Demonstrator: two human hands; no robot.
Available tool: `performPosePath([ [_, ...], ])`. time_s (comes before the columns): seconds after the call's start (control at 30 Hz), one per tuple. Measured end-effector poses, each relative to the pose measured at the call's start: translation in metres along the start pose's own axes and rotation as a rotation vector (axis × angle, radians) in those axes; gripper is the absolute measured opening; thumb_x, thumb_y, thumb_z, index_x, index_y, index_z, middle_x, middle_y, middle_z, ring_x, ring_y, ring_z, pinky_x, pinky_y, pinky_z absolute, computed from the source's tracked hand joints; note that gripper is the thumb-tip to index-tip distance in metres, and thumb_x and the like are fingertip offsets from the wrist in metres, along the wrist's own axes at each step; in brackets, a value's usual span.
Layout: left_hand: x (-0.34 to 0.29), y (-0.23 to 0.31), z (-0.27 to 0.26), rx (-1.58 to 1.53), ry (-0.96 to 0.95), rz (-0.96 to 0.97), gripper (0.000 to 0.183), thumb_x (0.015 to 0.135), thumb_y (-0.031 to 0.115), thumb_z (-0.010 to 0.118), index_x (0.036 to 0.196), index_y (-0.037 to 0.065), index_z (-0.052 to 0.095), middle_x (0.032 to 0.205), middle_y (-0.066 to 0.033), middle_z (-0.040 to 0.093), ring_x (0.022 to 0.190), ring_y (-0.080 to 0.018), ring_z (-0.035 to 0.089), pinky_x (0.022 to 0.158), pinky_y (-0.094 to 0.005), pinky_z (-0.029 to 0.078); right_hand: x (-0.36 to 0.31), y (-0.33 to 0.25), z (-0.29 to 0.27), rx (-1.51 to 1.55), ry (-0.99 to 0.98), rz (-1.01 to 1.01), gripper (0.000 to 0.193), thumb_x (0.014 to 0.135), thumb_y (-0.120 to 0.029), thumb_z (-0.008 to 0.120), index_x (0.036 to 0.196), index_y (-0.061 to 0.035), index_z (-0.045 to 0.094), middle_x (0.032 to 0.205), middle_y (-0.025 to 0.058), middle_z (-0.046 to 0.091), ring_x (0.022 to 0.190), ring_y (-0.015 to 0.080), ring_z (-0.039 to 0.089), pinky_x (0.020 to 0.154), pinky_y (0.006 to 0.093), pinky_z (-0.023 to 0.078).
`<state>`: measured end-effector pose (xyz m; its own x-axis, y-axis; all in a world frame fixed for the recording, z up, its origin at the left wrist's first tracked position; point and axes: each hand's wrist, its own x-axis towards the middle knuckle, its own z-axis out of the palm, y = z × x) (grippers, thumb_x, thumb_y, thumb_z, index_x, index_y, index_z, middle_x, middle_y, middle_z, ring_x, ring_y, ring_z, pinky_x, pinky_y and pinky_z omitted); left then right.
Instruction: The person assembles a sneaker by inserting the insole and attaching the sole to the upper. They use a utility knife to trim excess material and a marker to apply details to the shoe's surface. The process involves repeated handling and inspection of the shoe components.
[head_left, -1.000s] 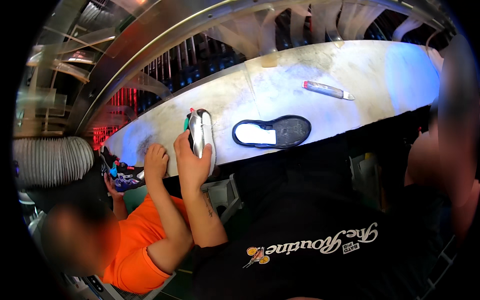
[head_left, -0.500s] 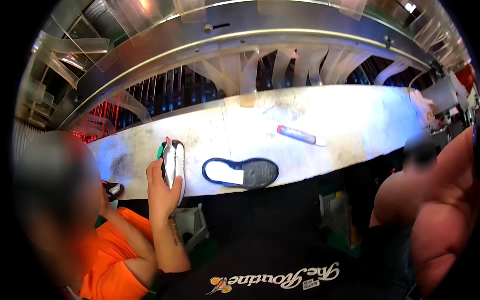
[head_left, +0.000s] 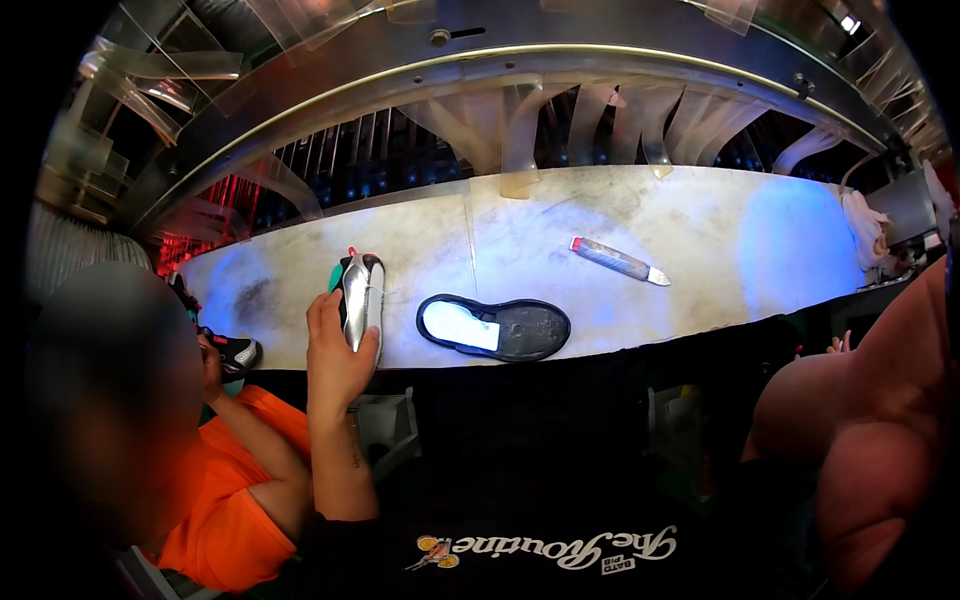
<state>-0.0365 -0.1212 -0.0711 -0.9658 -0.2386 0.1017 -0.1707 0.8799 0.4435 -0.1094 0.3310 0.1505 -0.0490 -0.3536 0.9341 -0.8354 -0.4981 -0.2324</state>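
At the far left, a co-worker in an orange shirt [head_left: 215,530] has a hand [head_left: 211,372] at a dark shoe [head_left: 235,354] by the left end of the counter [head_left: 690,210]. Next comes the person's left hand [head_left: 340,350], clamped on a silver-and-white shoe [head_left: 356,305], fingers along its left side and thumb on its right; the shoe is at the counter's near edge, a red tip pointing to the back. Just beside it lies a black sole [head_left: 535,332], a bright white piece filling its left half. Beyond it, farther back, rests a slim tool [head_left: 615,260] with a red end and pale tip. On the right, the person's bent arm [head_left: 800,405] rises to the rim; the right hand is out of sight, so its state cannot be told.
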Motion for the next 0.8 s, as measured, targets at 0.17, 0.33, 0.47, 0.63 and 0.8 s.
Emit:
performPosePath([
  [0.17, -0.007, -0.011, 0.006, -0.028, 0.056, 0.043, 0.070, 0.090, 0.019, 0.078, 0.151, -0.002, 0.051, 0.155, -0.0290, 0.049, 0.134, -0.0511, 0.059, 0.113, -0.0509, 0.052, -0.028, 0.014, 0.009, -0.226, 0.183, 0.175, 0.066, 0.093, -0.020, 0.080, 0.149, 0.0071, 0.057, 0.144, 0.0271, 0.062, 0.132, 0.0389, 0.062, 0.116, 0.0479, 0.047],
  [0.33, -0.004, 0.011, 0.001, -0.159, 0.058, -0.091, 0.069, 0.088, 0.012, 0.079, 0.150, -0.004, 0.054, 0.153, -0.0279, 0.053, 0.141, -0.0447, 0.056, 0.121, -0.0459, 0.045, -0.105, 0.066, 0.076, -0.563, 0.050, 0.752, 0.067, 0.092, -0.018, 0.081, 0.150, 0.0077, 0.057, 0.145, 0.0282, 0.063, 0.133, 0.0399, 0.062, 0.116, 0.0482, 0.047],
  [0.47, -0.006, 0.014, 0.009, -0.223, 0.033, -0.090, 0.069, 0.088, 0.012, 0.079, 0.151, -0.004, 0.055, 0.155, -0.0263, 0.053, 0.142, -0.0422, 0.056, 0.121, -0.0449, 0.046, -0.176, 0.105, 0.151, -0.625, -0.232, 1.005, 0.060, 0.089, -0.019, 0.087, 0.143, -0.0021, 0.067, 0.126, 0.0211, 0.069, 0.114, 0.0403, 0.066, 0.101, 0.0459, 0.055],
  [0.63, 0.000, 0.033, 0.018, -0.241, -0.036, -0.042, 0.070, 0.088, 0.012, 0.081, 0.151, -0.005, 0.054, 0.155, -0.0258, 0.051, 0.142, -0.0410, 0.056, 0.120, -0.0443, 0.046, -0.190, 0.098, 0.155, -0.638, -0.357, 1.365, 0.023, 0.095, -0.026, 0.080, 0.107, -0.0059, 0.077, 0.100, 0.0156, 0.069, 0.095, 0.0374, 0.069, 0.085, 0.0458, 0.058],
  [0.8, -0.005, 0.060, 0.019, -0.282, -0.140, 0.031, 0.073, 0.088, 0.017, 0.084, 0.151, -0.005, 0.054, 0.155, -0.0261, 0.048, 0.140, -0.0411, 0.056, 0.118, -0.0452, 0.048, -0.199, 0.083, 0.140, -0.617, -0.388, 1.509, 0.027, 0.097, -0.031, 0.075, 0.084, -0.0071, 0.071, 0.081, 0.0158, 0.071, 0.078, 0.0390, 0.072, 0.073, 0.0487, 0.059],
])
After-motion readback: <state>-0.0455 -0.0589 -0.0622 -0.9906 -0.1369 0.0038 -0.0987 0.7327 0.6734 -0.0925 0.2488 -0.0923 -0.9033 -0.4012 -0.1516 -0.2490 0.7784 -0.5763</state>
